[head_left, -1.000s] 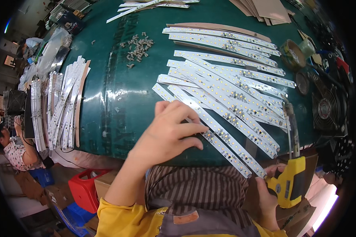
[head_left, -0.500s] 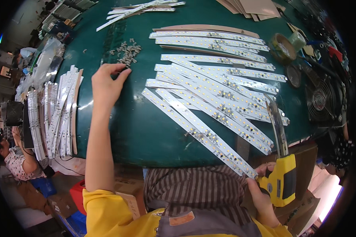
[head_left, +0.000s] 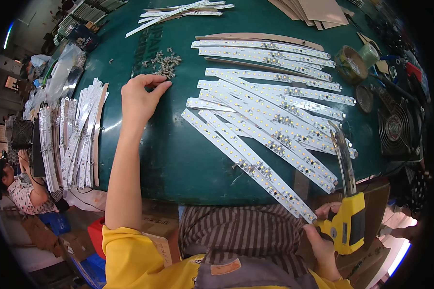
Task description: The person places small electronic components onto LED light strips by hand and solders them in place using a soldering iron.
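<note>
While a yellow soldering gun point(head_left: 353, 224) is gripped by the right hand point(head_left: 325, 245) at the worktop's point(head_left: 164, 159) near edge, the left hand point(head_left: 139, 98) has been moved from the LED strips point(head_left: 265, 129) to a pile of small metal parts point(head_left: 168, 63) toward the far edge, leaving one part point(head_left: 235, 166) beside the nearest strip point(head_left: 222, 145). Its thumb and forefinger are almost closed; whether anything is pinched cannot be told. Some strip ends are crossed by the gun's barrel point(head_left: 343, 159). More strips point(head_left: 81, 139) are stacked along the left edge.
</note>
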Demonstrator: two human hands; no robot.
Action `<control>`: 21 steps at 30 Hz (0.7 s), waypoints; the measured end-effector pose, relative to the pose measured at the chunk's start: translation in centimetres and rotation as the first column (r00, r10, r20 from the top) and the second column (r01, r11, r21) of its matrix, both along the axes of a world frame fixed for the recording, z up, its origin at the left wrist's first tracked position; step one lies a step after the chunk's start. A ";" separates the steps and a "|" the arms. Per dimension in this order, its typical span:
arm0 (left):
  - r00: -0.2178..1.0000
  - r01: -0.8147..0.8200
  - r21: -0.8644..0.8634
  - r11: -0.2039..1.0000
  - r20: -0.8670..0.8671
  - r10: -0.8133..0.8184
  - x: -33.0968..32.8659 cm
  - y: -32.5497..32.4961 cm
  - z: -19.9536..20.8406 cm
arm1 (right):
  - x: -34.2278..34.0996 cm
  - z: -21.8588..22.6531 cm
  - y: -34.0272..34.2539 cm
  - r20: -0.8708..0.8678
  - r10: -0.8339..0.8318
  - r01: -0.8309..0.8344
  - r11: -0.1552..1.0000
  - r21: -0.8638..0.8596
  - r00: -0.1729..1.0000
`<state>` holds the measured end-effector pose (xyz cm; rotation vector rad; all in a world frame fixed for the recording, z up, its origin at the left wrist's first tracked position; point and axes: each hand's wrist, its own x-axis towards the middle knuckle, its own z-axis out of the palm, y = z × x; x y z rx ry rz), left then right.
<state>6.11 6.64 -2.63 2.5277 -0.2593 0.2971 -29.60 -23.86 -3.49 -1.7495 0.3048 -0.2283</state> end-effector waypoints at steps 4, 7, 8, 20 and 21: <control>0.997 0.071 0.081 0.994 -0.034 -0.068 0.8 -0.2 0.8 | 0.0 0.0 -0.1 0.027 -0.027 0.025 0.998 0.060 0.999; 0.975 0.086 0.357 0.930 0.162 -0.152 0.1 -0.3 1.1 | 0.1 0.0 0.2 0.043 -0.091 0.086 0.989 0.123 0.995; 0.974 0.097 0.352 0.931 0.160 -0.162 -0.5 -0.6 1.3 | 0.3 -0.1 0.2 0.049 -0.133 0.124 0.980 0.154 0.990; 0.883 0.470 -0.090 0.878 0.038 -0.469 -13.8 -10.4 0.7 | 1.1 0.8 -0.5 0.051 -0.173 0.177 0.980 -0.090 0.984; 0.879 0.477 -0.092 0.874 0.035 -0.476 -14.1 -10.7 0.4 | 1.0 0.8 -0.5 0.030 -0.174 0.177 0.979 -0.102 0.984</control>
